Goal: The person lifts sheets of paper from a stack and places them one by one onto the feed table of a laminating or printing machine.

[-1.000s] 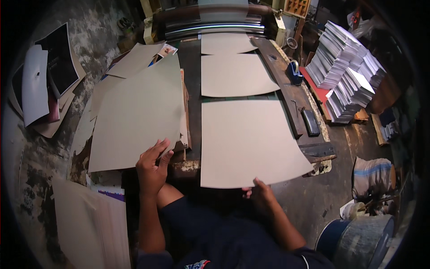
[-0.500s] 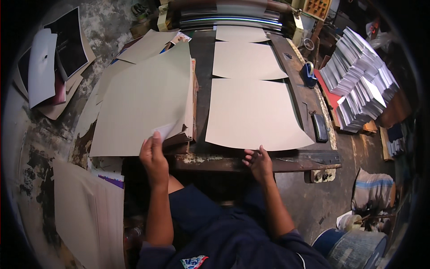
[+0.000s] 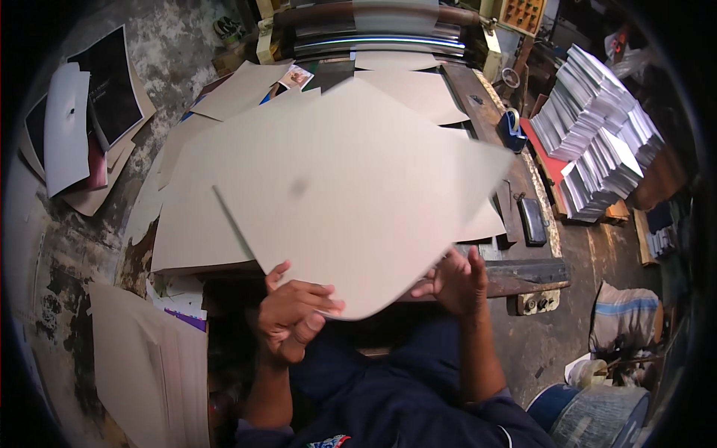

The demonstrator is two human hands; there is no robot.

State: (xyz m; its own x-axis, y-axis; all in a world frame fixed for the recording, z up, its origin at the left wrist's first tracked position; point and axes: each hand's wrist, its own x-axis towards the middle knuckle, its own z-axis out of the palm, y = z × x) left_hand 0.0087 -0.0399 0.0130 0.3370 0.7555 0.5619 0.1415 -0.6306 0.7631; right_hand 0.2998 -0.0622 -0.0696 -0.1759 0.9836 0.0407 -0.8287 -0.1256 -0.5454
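A large beige sheet of paper (image 3: 358, 201) is lifted at an angle in front of me, blurred at its right corner. My left hand (image 3: 299, 317) pinches its near corner, thumb below and fingers over the edge. Close to the sheet's lower right edge is my right hand (image 3: 461, 282), its fingers apart; whether they touch the paper I cannot tell. Underneath, on the left, lies a stack of similar sheets (image 3: 187, 231). Other beige sheets (image 3: 418, 88) lie in a row toward the rollers (image 3: 381, 46), the nearest one mostly hidden by the lifted sheet.
A blue tape dispenser (image 3: 513, 133) and a dark oblong case (image 3: 532, 221) rest on the table's right side. Bundles of white paper (image 3: 597, 127) stand farther right. More sheets (image 3: 142, 358) stand at lower left. A blue drum (image 3: 553, 407) is at lower right.
The beige sheet has been raised off the left stack and swung right, over the row. My left hand moved right and nearer to me with it; my right hand shifted slightly right and nearer.
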